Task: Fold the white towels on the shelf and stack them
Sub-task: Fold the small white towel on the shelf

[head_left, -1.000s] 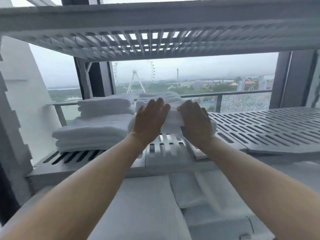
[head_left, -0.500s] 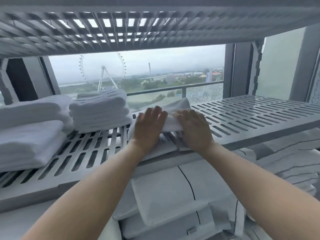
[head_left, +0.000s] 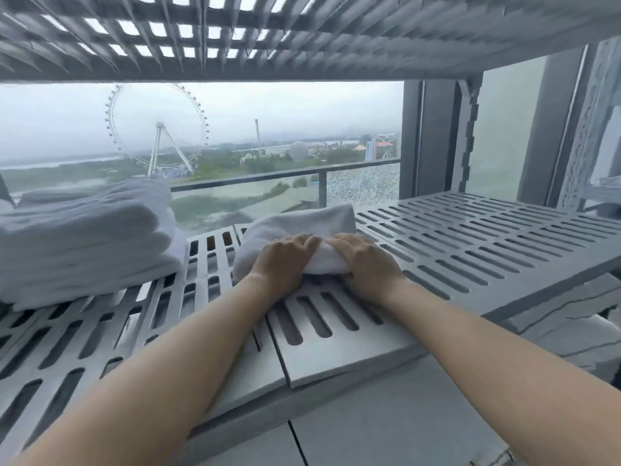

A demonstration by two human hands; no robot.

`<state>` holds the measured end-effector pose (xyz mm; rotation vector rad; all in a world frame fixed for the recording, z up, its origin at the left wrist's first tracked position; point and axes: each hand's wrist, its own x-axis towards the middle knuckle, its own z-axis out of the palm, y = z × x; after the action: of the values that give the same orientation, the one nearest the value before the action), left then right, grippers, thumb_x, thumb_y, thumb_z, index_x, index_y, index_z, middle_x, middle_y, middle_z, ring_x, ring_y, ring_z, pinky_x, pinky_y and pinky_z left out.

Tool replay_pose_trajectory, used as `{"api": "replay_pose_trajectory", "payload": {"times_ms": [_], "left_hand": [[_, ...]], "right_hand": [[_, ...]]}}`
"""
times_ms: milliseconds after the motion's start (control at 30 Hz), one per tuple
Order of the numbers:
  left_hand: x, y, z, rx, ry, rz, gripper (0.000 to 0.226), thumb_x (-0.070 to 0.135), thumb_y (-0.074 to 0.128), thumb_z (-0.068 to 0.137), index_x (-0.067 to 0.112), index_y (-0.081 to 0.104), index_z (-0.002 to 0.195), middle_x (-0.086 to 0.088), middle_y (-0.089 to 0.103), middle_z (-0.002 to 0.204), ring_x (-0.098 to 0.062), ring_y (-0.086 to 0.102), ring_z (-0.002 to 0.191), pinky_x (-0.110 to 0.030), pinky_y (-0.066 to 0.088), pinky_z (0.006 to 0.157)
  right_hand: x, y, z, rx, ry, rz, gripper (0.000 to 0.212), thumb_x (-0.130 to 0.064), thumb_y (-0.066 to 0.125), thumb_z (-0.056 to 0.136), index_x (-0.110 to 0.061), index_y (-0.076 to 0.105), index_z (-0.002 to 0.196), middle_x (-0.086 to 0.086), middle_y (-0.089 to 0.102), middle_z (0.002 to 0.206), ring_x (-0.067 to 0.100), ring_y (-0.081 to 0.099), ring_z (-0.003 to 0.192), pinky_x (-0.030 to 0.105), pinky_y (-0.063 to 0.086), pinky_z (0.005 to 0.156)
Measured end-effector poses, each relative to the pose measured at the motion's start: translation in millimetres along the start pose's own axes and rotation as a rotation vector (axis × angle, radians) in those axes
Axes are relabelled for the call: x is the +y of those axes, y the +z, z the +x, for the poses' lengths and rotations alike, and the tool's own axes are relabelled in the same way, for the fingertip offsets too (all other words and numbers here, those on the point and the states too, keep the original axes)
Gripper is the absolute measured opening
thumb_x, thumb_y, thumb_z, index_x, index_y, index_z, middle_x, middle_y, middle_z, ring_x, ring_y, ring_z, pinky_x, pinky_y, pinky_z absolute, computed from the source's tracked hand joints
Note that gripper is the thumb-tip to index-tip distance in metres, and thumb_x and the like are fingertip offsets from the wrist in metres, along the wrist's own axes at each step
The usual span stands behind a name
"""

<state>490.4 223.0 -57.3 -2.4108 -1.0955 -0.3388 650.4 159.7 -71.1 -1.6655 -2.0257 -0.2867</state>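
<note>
Our left hand (head_left: 285, 264) and right hand (head_left: 368, 264) sit side by side, fingers curled over the near end of the white towel (head_left: 302, 227), gripping it. The towel lies mid-shelf on the slotted shelf (head_left: 470, 250), and its long axis seems to run away from us toward the window (head_left: 268, 129). A stack of folded towels (head_left: 84, 237) stands apart at left.

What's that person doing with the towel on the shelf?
A person is folding a small white terry towel on the grey slotted plastic shelf. The left hand and right hand both grip its near edge, side by side. A stack of folded white towels already sits to the left, apart from this one, which has not joined it yet.
</note>
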Motion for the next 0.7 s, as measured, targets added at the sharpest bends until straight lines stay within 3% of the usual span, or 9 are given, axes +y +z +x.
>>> {"api": "replay_pose_trajectory", "payload": {"times_ms": [133, 333, 467, 700], "left_hand": [[1, 17, 17, 0.048, -0.023, 0.006, 0.053, 0.012, 0.048, 0.086, 0.018, 0.034, 0.136, -0.006, 0.047, 0.128, -0.030, 0.055, 0.110, -0.041, 0.051, 0.083], [-8, 28, 16, 0.169, -0.083, -0.098, 0.055, 0.025, 0.060, 0.080, 0.019, 0.045, 0.133, -0.005, 0.051, 0.132, -0.031, 0.052, 0.117, -0.044, 0.037, 0.097], [-6, 25, 18, 0.060, -0.203, -0.010, 0.060, 0.034, 0.057, 0.084, 0.028, 0.034, 0.140, 0.000, 0.040, 0.144, -0.025, 0.039, 0.131, -0.054, 0.026, 0.107], [36, 23, 60, -0.122, -0.253, 0.200, 0.057, 0.016, 0.044, 0.093, 0.024, 0.019, 0.143, -0.005, 0.040, 0.140, -0.029, 0.047, 0.123, -0.055, 0.037, 0.099]], "right_hand": [[16, 11, 15, -0.004, 0.020, -0.013, 0.060, -0.013, 0.059, 0.081, -0.019, 0.037, 0.136, 0.002, 0.037, 0.140, 0.024, 0.032, 0.130, 0.036, 0.036, 0.105], [25, 21, 41, -0.046, 0.023, -0.028, 0.072, -0.016, 0.060, 0.080, -0.022, 0.026, 0.143, 0.004, 0.032, 0.144, 0.025, 0.028, 0.133, 0.043, 0.041, 0.100], [32, 29, 55, -0.010, -0.017, 0.002, 0.064, -0.011, 0.057, 0.080, -0.020, 0.033, 0.138, 0.004, 0.040, 0.137, 0.026, 0.034, 0.128, 0.044, 0.041, 0.098], [82, 24, 65, 0.064, -0.130, 0.006, 0.041, -0.004, 0.044, 0.085, -0.019, 0.048, 0.124, 0.005, 0.051, 0.123, 0.026, 0.043, 0.118, 0.041, 0.045, 0.091]]}}
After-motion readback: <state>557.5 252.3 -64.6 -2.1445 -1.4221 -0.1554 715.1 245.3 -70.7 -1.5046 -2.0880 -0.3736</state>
